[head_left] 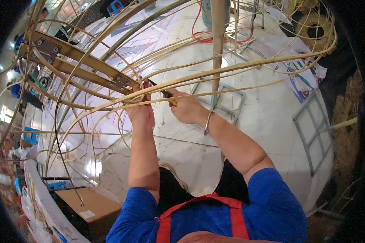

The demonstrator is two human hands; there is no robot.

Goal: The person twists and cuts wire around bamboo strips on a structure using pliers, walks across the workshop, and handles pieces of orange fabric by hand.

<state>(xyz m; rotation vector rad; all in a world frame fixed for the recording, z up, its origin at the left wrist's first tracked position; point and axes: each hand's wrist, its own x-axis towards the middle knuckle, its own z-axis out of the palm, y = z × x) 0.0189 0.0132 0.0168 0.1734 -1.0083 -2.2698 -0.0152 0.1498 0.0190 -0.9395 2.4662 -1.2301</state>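
My left hand (142,108) is closed around thin bamboo strips (182,83) where they cross near the end of a metal bracket (119,82). Just right of it, my right hand (186,107) grips a tool (166,94) with a dark head and a yellow handle, its tip pointing at the strips beside my left fingers. The bracket is bolted to brown metal bars (83,67) that come in from the upper left. Curved strips of the frame pass in front of and around both hands. The fingertips of my left hand are partly hidden by strips.
An upright pole (217,44) stands beyond my right hand. Metal grids (312,135) lie on the white floor (267,141). A cardboard box (89,202) is at lower left, a red hose (198,38) at the top. People stand at the far left, apart from my hands.
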